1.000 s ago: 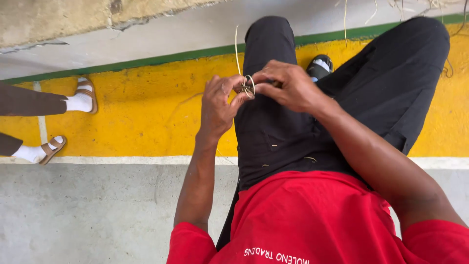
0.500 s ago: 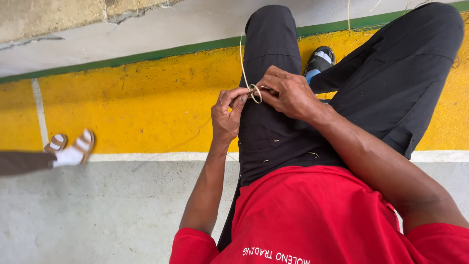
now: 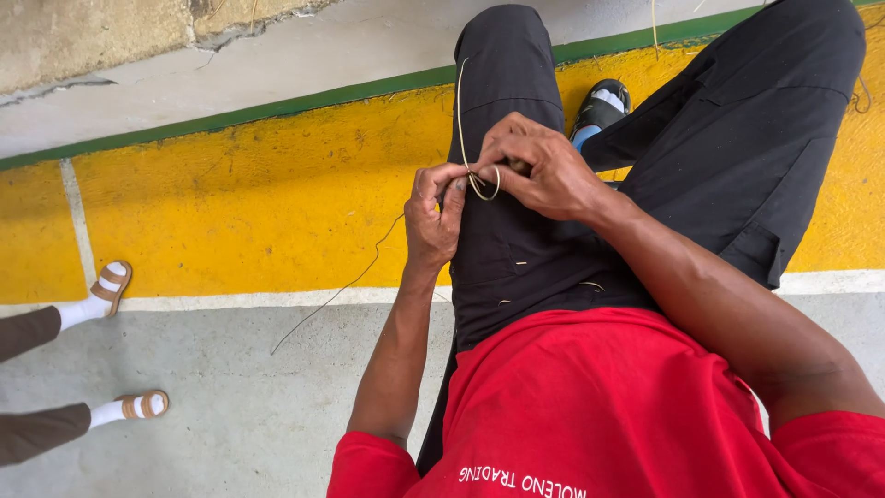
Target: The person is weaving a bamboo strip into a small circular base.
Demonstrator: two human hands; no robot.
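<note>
The left hand is pinching one side of a small loop of pale fibre strand, thumb and forefinger closed on it above the left thigh. The right hand is closing over the other side of the loop, fingers curled around the strand where it is crossing itself. Both hands are meeting over the black trousers, at mid-thigh.

The step in hand appears to be the forming or tightening of a loop – possibly a knot, though the crossing itself is hidden under the right fingers. The next move is likely calling for steady tension from both sides, with the left pinch holding the loop open while the right hand is feeding or drawing the free end.

The strand is thin, stiff-looking and straw-coloured; one length is rising from the loop up along the knee. A second loose strand is lying on the yellow painted floor – trailing onto grey concrete. Another person's sandalled feet are standing well apart at left.
</note>
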